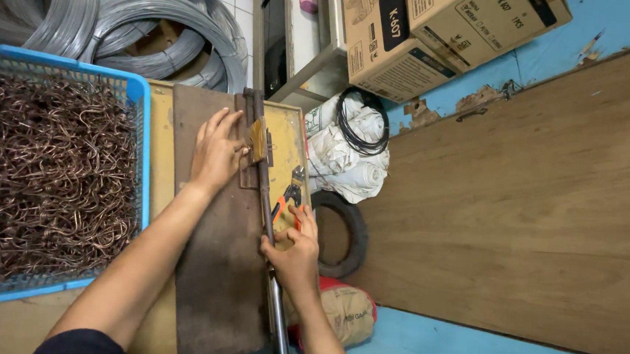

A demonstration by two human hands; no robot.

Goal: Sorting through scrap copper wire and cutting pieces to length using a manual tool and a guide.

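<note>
Rusty brown, a flat metal plate (216, 279) lies on a yellow workbench (159, 162), with a long metal rod (265, 203) running along the plate's edge. One left hand (215, 154) rests on the plate with fingers spread flat, its fingertips touching a small brass-coloured piece (258, 139) beside the rod; it clasps nothing. One right hand (293, 251) is curled tight around the rod lower down. Just beyond the right hand's fingers lies one pair of pliers with orange handles (289, 197), on the bench and close against the rod. Beside the left forearm stands one blue plastic basket (140, 117), heaped with bent copper-coloured wire hooks (49, 177), too many to count. Past the basket lie several coils of grey steel wire (143, 28); at least three show. Off the bench's far edge sit a bundle of white cloth (352, 157) with one coil of black cable (364, 122) on it, one black rubber tyre (348, 232), one tan sack (347, 311), and two cardboard boxes (423, 39) stacked against a blue wall (610, 27).
</note>
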